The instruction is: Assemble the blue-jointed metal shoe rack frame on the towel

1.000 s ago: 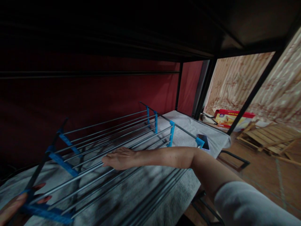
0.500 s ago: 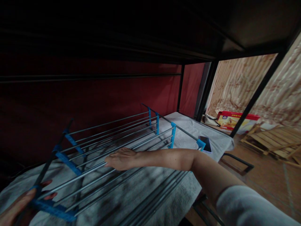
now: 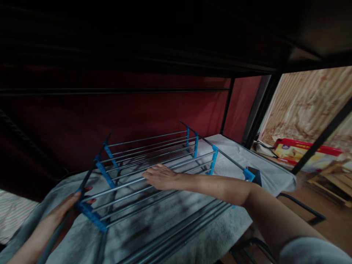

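Note:
A folding drying rack with grey metal rods (image 3: 121, 187) and blue plastic brackets (image 3: 93, 217) lies on a grey-white cloth. My left hand (image 3: 70, 205) is wrapped round the rack's near-left corner, by the lowest blue bracket and the dark side tube. Some of its fingertips show behind the frame. Farther in, my right hand (image 3: 161, 176) closes over one of the middle rods, its arm stretched across the rack from the right. Its fingertips are mostly hidden beneath the rod. Several loose-looking parallel tubes (image 3: 176, 236) run along the rack's near side.
Black metal posts (image 3: 228, 106) and a dark panel overhead frame the cloth-covered surface, with a red wall (image 3: 154, 113) behind. A phone (image 3: 256, 176) lies by the right bracket. A red-and-yellow box (image 3: 305, 154) and a wooden slatted piece (image 3: 334, 179) sit at right.
The view has turned left, so the rack and both hands appear farther right. Both hands keep their holds on the rack, with little visible change in their positions on it.

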Available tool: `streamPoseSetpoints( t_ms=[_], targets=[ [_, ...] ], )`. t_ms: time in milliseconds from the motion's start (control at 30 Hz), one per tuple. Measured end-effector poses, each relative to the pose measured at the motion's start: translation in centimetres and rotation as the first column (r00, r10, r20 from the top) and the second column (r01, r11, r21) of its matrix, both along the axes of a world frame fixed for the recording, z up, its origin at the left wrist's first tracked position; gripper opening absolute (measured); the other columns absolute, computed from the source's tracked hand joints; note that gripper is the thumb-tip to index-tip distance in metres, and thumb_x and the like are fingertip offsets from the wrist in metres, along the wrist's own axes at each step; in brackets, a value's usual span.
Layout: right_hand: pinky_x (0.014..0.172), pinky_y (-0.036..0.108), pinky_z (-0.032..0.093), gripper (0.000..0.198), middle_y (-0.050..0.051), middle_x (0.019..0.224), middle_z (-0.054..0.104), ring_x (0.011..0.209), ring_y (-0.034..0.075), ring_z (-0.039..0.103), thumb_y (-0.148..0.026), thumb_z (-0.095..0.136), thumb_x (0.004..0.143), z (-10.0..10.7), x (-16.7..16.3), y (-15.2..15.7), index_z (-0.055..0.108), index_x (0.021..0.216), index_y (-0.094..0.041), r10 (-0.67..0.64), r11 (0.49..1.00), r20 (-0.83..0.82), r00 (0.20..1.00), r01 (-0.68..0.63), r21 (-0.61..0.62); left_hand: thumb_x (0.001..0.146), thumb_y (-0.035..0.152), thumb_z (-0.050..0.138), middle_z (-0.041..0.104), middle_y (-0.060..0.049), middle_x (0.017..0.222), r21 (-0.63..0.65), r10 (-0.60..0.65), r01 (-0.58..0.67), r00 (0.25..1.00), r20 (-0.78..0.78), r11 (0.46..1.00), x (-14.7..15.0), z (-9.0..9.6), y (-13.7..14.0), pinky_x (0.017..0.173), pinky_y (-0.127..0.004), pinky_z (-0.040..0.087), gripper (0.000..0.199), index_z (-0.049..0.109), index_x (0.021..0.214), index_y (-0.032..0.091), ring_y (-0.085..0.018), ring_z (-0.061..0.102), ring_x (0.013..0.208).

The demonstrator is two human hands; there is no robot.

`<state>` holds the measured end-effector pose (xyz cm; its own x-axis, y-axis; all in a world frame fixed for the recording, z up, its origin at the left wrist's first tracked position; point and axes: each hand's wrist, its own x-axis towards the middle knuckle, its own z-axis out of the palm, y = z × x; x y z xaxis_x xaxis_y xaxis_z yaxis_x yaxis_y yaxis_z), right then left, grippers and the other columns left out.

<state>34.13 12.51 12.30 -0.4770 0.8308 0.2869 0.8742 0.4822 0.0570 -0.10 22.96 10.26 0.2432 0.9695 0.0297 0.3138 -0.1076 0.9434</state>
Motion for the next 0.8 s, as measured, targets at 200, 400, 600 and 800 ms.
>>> streamPoseSetpoints(
  t_ms=[200,400,600,800],
  targets=[
    [0.083,0.032,0.045,0.02,0.007,0.108,0.065,0.099,0.02,0.061,-0.023,0.039,0.103,0.0,1.0,-0.5,0.056,0.112,-0.02,0.007,0.995,-0.054,0.998,-0.012,-0.099,0.066,0.05,0.079,0.071,-0.005,0.106,-0.172,0.132,-0.079,0.938,0.32,0.982,2.3,2.5,-3.3,0.072,-0.029,0.058,0.054,0.068,0.109,0.018,-0.024,0.068,0.087],
    [0.083,0.031,0.043,0.023,0.009,0.112,0.067,0.102,0.021,0.063,-0.021,0.038,0.103,0.1,1.0,-0.6,0.056,0.117,-0.019,0.001,0.988,-0.065,0.998,-0.011,-0.153,0.075,0.043,0.073,0.068,-0.006,0.089,-0.181,0.114,-0.045,0.914,0.389,0.982,2.1,2.0,-3.5,0.069,-0.026,0.054,0.047,0.067,0.11,0.012,-0.02,0.064,0.077],
    [0.081,0.03,0.043,0.026,0.011,0.116,0.066,0.103,0.022,0.064,-0.021,0.037,0.104,-0.1,1.0,-0.5,0.055,0.122,-0.018,0.047,0.99,-0.018,0.999,-0.049,-0.132,0.079,0.05,0.069,0.067,-0.009,0.106,-0.09,0.032,-0.008,0.96,0.278,0.996,1.4,1.3,-3.3,0.068,-0.027,0.054,0.052,0.064,0.117,0.014,-0.021,0.065,0.083],
    [0.077,0.029,0.043,0.028,0.01,0.114,0.067,0.099,0.021,0.065,-0.028,0.036,0.105,-0.1,0.8,-0.7,0.056,0.123,-0.019,-0.012,0.993,0.033,0.999,0.016,-0.118,0.092,0.043,0.049,0.067,-0.014,0.117,0.017,-0.076,0.076,0.997,-0.017,0.997,1.7,2.3,-3.7,0.078,-0.034,0.058,0.044,0.057,0.123,0.013,-0.026,0.067,0.099]
  ],
)
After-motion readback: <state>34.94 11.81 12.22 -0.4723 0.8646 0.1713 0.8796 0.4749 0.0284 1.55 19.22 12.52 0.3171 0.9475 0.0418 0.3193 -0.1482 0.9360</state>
